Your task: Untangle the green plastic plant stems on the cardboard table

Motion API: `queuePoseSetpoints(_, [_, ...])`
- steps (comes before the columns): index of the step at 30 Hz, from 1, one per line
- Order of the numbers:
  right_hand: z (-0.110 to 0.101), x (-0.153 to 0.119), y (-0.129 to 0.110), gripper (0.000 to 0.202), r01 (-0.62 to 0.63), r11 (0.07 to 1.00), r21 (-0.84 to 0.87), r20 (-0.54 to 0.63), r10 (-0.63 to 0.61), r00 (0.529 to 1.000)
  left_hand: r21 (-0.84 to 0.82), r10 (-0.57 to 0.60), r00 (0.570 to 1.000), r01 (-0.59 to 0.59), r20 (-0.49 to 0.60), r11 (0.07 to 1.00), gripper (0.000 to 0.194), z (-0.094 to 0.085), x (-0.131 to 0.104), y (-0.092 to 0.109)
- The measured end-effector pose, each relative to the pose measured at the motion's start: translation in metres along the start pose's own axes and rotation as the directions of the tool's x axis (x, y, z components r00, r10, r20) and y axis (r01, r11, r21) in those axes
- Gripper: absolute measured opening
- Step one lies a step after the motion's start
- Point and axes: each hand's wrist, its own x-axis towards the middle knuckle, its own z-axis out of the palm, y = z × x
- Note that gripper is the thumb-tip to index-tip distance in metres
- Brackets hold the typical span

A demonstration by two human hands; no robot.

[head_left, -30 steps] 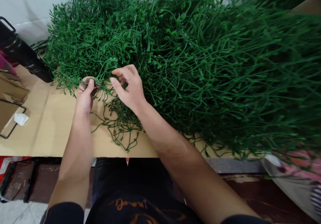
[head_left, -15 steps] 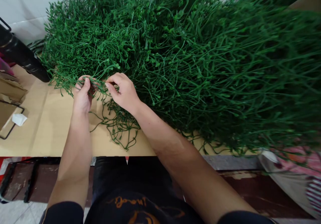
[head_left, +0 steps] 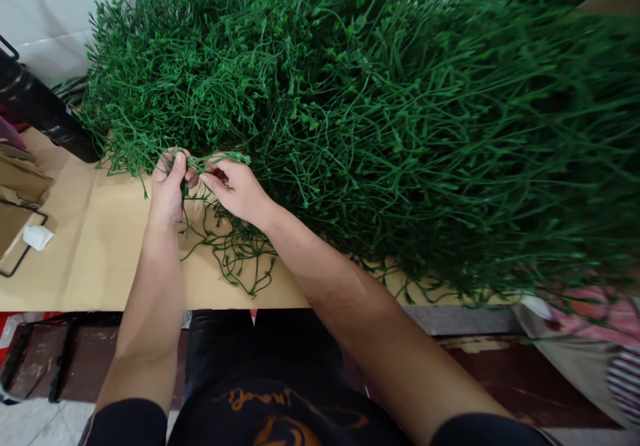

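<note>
A big heap of thin green plastic-looking stems (head_left: 360, 113) with small budded tips covers the far side of the table. At its near left edge my left hand (head_left: 171, 178) is closed, thumb pressed on a few green stems (head_left: 200, 162). My right hand (head_left: 235, 183) is just to the right, thumb and forefinger pinched at the same stems, whose light green end passes over its knuckles. Exactly what the right fingertips grip is partly hidden. Below the hands a loose tangle of darker stems (head_left: 245, 259) lies on the cardboard.
A cardboard-covered table top (head_left: 115, 246) runs under everything. On the left stand a black bottle (head_left: 50, 116), a cardboard box (head_left: 20, 179) and a white scrap (head_left: 38, 237). A white tiled wall (head_left: 55, 6) is behind. Pink cloth (head_left: 600, 313) hangs at the lower right.
My right hand has moved slightly left and down, closer to my left hand. The stems' light green end now lies across the right hand instead of pointing away above it.
</note>
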Motion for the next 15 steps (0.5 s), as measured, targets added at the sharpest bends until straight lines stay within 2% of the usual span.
queuePoseSetpoints(4, [0.001,-0.001,-0.003,0.024,0.011,1.000,0.025,0.004,-0.011,1.000,-0.021,-0.002,0.999,0.001,-0.045,1.000,0.031,0.000,0.000,0.000])
queuePoseSetpoints(7, [0.003,-0.002,-0.003,0.024,-0.025,1.000,-0.017,-0.053,0.024,0.998,0.001,0.011,0.999,-0.011,-0.048,1.000,0.033,-0.004,0.001,-0.003])
queuePoseSetpoints(11, [0.008,-0.005,-0.009,0.034,-0.091,0.995,-0.043,-0.104,0.086,0.991,0.059,0.041,0.997,-0.037,-0.072,0.998,0.038,-0.009,0.004,-0.009])
queuePoseSetpoints(15, [0.014,-0.006,-0.018,0.038,-0.137,0.986,-0.099,-0.045,0.134,0.990,0.134,0.074,0.991,-0.058,-0.115,0.989,0.040,-0.006,0.004,-0.017])
